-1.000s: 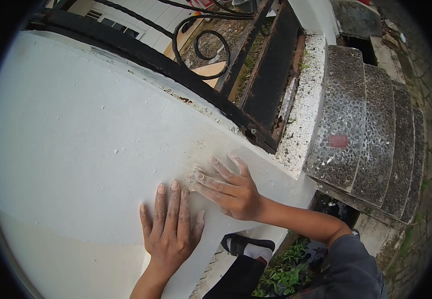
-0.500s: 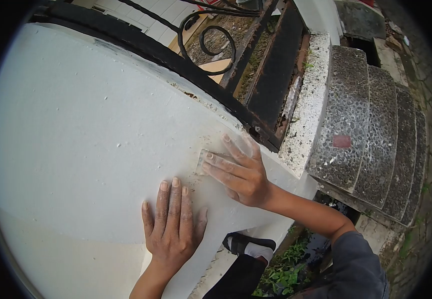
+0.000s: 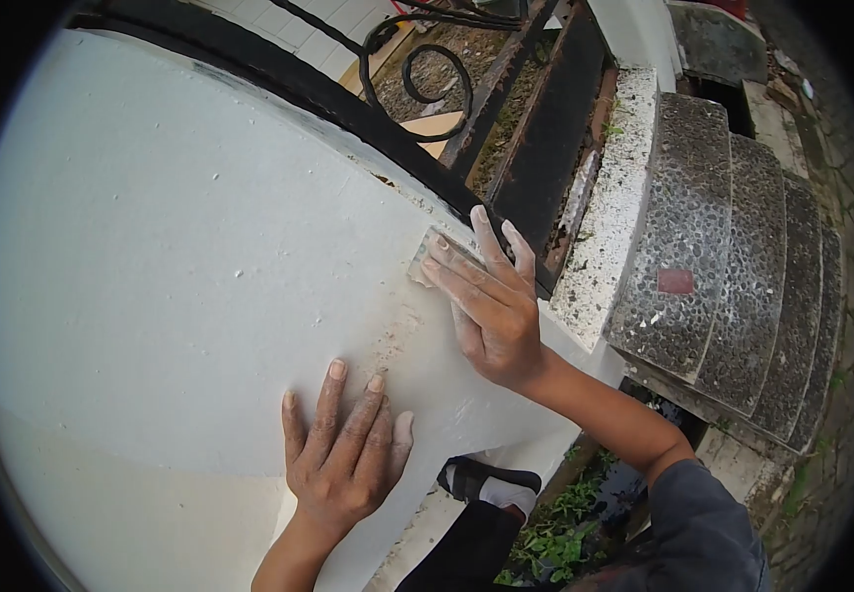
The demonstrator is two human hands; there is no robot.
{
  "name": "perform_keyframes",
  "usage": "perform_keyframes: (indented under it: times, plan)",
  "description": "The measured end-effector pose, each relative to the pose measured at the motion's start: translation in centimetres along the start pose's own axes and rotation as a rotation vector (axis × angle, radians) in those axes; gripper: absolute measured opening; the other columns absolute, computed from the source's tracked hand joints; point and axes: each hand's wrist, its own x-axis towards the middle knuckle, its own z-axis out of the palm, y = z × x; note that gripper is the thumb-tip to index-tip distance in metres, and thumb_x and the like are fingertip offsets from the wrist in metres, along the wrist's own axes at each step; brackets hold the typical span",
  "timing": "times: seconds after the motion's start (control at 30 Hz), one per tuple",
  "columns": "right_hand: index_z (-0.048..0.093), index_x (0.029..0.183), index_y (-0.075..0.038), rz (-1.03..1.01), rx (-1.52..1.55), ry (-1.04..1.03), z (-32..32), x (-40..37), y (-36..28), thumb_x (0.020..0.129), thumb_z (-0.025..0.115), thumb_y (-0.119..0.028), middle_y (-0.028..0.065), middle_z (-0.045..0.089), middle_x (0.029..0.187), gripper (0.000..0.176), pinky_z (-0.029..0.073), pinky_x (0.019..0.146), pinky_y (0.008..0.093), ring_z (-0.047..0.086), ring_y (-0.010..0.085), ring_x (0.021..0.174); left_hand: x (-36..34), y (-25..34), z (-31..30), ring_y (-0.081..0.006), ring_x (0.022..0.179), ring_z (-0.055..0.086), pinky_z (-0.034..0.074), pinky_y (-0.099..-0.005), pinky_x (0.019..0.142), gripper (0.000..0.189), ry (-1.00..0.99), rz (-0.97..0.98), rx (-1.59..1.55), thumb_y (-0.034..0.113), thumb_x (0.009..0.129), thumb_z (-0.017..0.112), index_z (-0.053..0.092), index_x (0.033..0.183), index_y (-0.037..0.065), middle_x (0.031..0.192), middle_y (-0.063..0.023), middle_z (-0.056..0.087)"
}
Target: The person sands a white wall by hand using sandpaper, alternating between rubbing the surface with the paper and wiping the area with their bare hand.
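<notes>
Dusty fingers of my right hand (image 3: 491, 306) press a small greyish piece of sandpaper (image 3: 421, 260) flat against the white wall (image 3: 180, 276), close under its top edge. Most of the sheet is hidden beneath those fingers. Lower and to the left, my left hand (image 3: 341, 449) lies on the wall with its fingers apart, holding nothing. Between the two hands runs a rough, scuffed patch (image 3: 394, 340) with brownish specks. White dust coats the fingertips of both hands.
A black metal fence (image 3: 348, 113) with scrollwork runs along the wall's top. Pebbled steps (image 3: 678, 237) rise at the right. Below are my foot in a dark sandal (image 3: 486, 483), green plants (image 3: 565, 533) and a ditch with water.
My right hand has slid up along the wall towards the fence with the sandpaper, uncovering more of the scuffed patch. My left hand stays in place, its fingers slightly shifted.
</notes>
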Motion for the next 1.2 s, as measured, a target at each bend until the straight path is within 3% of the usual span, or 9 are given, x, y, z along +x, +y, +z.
perform_keyframes:
  times: [0.13, 0.47, 0.57, 0.67, 0.77, 0.9, 1.0, 1.13, 1.2]
  plan:
    - [0.063, 0.115, -0.012, -0.251, 0.140, -0.211, 0.1, -1.6, -1.7, 0.081, 0.053, -0.004, 0.0055, 0.059, 0.124, 0.036, 0.011, 0.108, 0.0526, 0.039, 0.0342, 0.130, 0.0, -0.1, 0.0, -0.0322, 0.116, 0.054, 0.021, -0.0539, 0.108, 0.019, 0.006, 0.000, -0.021, 0.013, 0.068, 0.074, 0.067, 0.084, 0.008, 0.101, -0.0033, 0.068]
    - [0.064, 0.112, -0.016, 0.002, 0.042, -0.006, 0.2, 0.1, -1.1, 0.085, 0.051, -0.010, 0.0015, 0.062, 0.119, 0.030, 0.014, 0.108, 0.0515, 0.045, 0.0265, 0.127, 0.1, 0.2, -0.1, -0.0320, 0.116, 0.054, 0.021, -0.0536, 0.109, 0.021, -0.004, -0.023, -0.017, 0.014, 0.068, 0.074, 0.067, 0.087, 0.008, 0.101, -0.0038, 0.068]
    - [0.062, 0.116, -0.010, -0.285, 0.191, -0.234, 0.0, -1.7, -2.5, 0.083, 0.053, -0.003, 0.0060, 0.061, 0.121, 0.035, 0.019, 0.104, 0.0487, 0.043, 0.0295, 0.128, 0.3, 0.2, -0.1, -0.0317, 0.116, 0.054, 0.021, -0.0537, 0.109, 0.021, 0.000, -0.021, -0.014, 0.014, 0.068, 0.074, 0.067, 0.087, 0.008, 0.101, -0.0040, 0.068]
    - [0.063, 0.114, -0.013, 0.003, 0.012, 0.000, -0.2, 0.6, 0.3, 0.084, 0.053, -0.006, 0.0040, 0.061, 0.122, 0.033, 0.016, 0.107, 0.0498, 0.043, 0.0281, 0.129, 0.0, 0.0, -0.2, -0.0313, 0.117, 0.054, 0.021, -0.0539, 0.108, 0.021, -0.007, -0.013, -0.021, 0.014, 0.067, 0.074, 0.067, 0.087, 0.008, 0.102, -0.0038, 0.068]
    - [0.064, 0.111, -0.009, -0.195, 0.173, -0.201, 0.0, -1.6, -2.3, 0.081, 0.053, -0.003, 0.0061, 0.060, 0.122, 0.032, 0.016, 0.105, 0.0500, 0.041, 0.0335, 0.129, 0.1, 0.0, -0.1, -0.0310, 0.117, 0.054, 0.022, -0.0540, 0.108, 0.021, 0.007, -0.011, -0.025, 0.014, 0.067, 0.074, 0.067, 0.086, 0.008, 0.101, -0.0035, 0.068]
    - [0.065, 0.111, -0.017, 0.022, 0.007, -0.003, 0.0, -0.1, -0.8, 0.084, 0.051, -0.011, 0.0006, 0.062, 0.120, 0.031, 0.014, 0.108, 0.0523, 0.043, 0.0270, 0.129, 0.1, 0.1, -0.1, -0.0308, 0.116, 0.054, 0.022, -0.0538, 0.108, 0.021, 0.007, -0.021, -0.023, 0.014, 0.067, 0.074, 0.067, 0.086, 0.008, 0.101, -0.0030, 0.068]
    - [0.064, 0.112, -0.015, -0.223, 0.195, -0.269, 0.1, -2.1, -2.7, 0.085, 0.048, -0.008, 0.0019, 0.062, 0.121, 0.033, 0.013, 0.107, 0.0513, 0.041, 0.0298, 0.130, 0.1, 0.0, -0.1, -0.0308, 0.116, 0.054, 0.022, -0.0536, 0.108, 0.021, 0.010, -0.011, -0.023, 0.014, 0.067, 0.074, 0.067, 0.086, 0.008, 0.101, -0.0029, 0.068]
    - [0.064, 0.112, -0.020, 0.036, 0.002, 0.021, 0.1, -0.2, -0.8, 0.085, 0.048, -0.012, -0.0015, 0.061, 0.122, 0.032, 0.016, 0.108, 0.0517, 0.044, 0.0247, 0.128, 0.1, 0.2, -0.1, -0.0305, 0.117, 0.054, 0.022, -0.0530, 0.109, 0.021, 0.002, -0.024, -0.011, 0.015, 0.067, 0.074, 0.067, 0.085, 0.009, 0.102, -0.0029, 0.068]
    - [0.063, 0.113, -0.014, -0.193, 0.127, -0.171, 0.1, -1.7, -2.0, 0.084, 0.049, -0.007, 0.0023, 0.060, 0.122, 0.033, 0.015, 0.107, 0.0506, 0.042, 0.0300, 0.129, 0.2, 0.1, 0.0, -0.0304, 0.117, 0.053, 0.021, -0.0527, 0.109, 0.020, 0.007, -0.014, -0.003, 0.015, 0.067, 0.074, 0.067, 0.085, 0.009, 0.103, -0.0028, 0.068]
